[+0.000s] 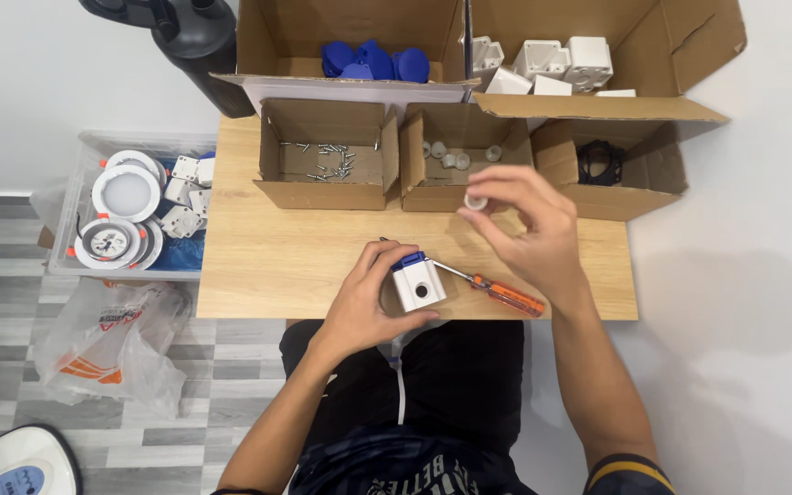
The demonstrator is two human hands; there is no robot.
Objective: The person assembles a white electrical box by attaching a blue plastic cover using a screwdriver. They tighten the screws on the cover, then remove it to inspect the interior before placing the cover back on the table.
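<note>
On a wooden desk (258, 266), the left hand (368, 298) grips a white box-shaped housing with a blue cap (417, 282), fingers wrapped around its side. Just above and right of the housing, the right hand (529, 229) pinches a small white ring (476, 201) in its fingertips. An orange-handled screwdriver (497, 291) lies on the desk touching the housing's right side.

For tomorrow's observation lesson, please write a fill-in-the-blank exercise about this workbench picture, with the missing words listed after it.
1. The left hand holds a small white box with a ____ top.
2. The screwdriver on the table has an ____ handle.
3. The right hand pinches a small ____ ring.
4. The loose screws lie in a ____ box.

Missing words: blue; orange; white; cardboard
</note>
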